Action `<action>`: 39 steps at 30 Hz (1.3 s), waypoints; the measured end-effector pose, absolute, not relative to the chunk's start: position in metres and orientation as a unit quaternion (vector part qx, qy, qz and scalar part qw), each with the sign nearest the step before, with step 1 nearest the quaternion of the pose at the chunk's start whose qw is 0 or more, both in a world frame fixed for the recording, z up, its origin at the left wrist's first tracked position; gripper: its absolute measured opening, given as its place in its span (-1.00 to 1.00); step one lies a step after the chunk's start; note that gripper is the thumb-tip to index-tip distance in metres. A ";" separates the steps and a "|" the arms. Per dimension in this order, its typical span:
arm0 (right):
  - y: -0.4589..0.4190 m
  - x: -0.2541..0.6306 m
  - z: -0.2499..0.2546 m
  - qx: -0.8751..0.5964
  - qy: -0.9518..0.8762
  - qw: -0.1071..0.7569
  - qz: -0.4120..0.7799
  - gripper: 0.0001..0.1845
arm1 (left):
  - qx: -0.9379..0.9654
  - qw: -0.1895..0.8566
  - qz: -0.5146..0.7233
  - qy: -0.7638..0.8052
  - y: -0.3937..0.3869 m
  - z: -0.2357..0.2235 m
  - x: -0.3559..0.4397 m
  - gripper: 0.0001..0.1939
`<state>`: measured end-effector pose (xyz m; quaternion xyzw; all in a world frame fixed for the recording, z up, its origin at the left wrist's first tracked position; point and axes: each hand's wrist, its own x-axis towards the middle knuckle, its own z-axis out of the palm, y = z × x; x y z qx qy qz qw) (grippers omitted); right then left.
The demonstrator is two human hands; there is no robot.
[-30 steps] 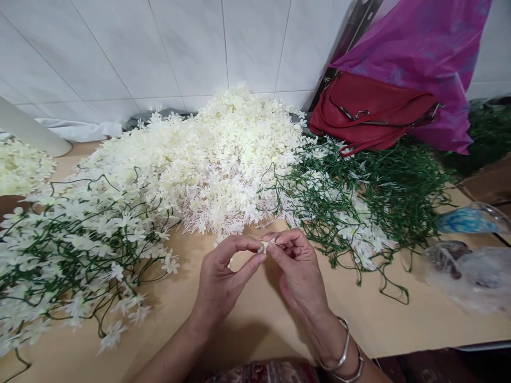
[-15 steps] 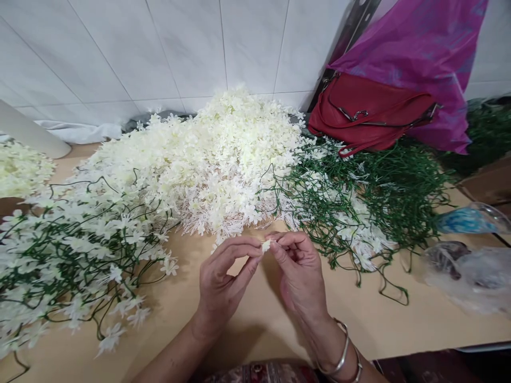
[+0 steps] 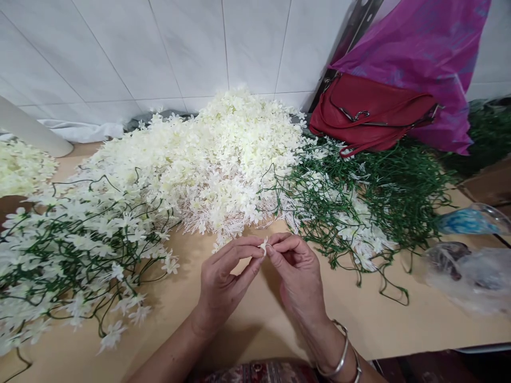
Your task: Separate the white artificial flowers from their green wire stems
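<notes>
Between my two hands, over the near middle of the table, is a small white artificial flower (image 3: 264,246). My left hand (image 3: 229,279) pinches it from the left with thumb and fingertips. From the other side, the thumb and index finger of my right hand (image 3: 300,274) close on it too; how its parts sit between the fingertips is hidden. Just beyond my hands lies a large heap of loose white artificial flowers (image 3: 223,143). Flowers on green stems (image 3: 80,250) are piled to the left, and a tangle of green plastic stems (image 3: 383,186) lies to the right.
A red handbag (image 3: 371,111) and a purple plastic bag (image 3: 423,58) stand at the back right. At the right edge are a blue-patterned cup (image 3: 471,221) lying on its side and a clear plastic bag (image 3: 479,276). White tiles (image 3: 183,48) line the wall behind.
The white flower has turned between my fingertips and now shows narrower, with its petals pointing up. Both hands stay in nearly the same place.
</notes>
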<state>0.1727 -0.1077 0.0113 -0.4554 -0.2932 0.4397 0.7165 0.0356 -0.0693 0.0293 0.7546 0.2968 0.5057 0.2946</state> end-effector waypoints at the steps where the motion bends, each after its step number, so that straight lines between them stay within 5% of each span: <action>1: -0.107 0.173 0.011 -0.458 -0.290 0.716 0.439 -0.83 | 0.756 0.296 0.504 0.295 -0.069 0.030 0.036 -0.81; 9: -0.105 0.182 0.010 -0.457 -0.306 0.658 0.514 -0.75 | 0.716 0.375 0.498 0.313 -0.069 0.019 0.032 -0.84; 15: -0.107 0.189 0.014 -0.506 -0.452 0.631 0.375 -0.94 | 0.658 0.496 0.466 0.322 -0.074 0.011 0.030 -0.91; 27: -0.108 0.179 0.009 -0.535 -0.395 0.590 0.458 -0.86 | 0.557 0.477 0.510 0.449 -0.062 0.015 0.023 -0.83; 32: -0.109 0.177 0.006 -0.548 -0.397 0.551 0.487 -0.83 | 0.604 0.416 0.491 0.469 -0.050 0.020 0.020 -0.81; 39: -0.110 0.178 0.008 -0.564 -0.431 0.542 0.451 -0.86 | 0.781 0.185 0.396 0.446 -0.013 0.020 0.034 -0.76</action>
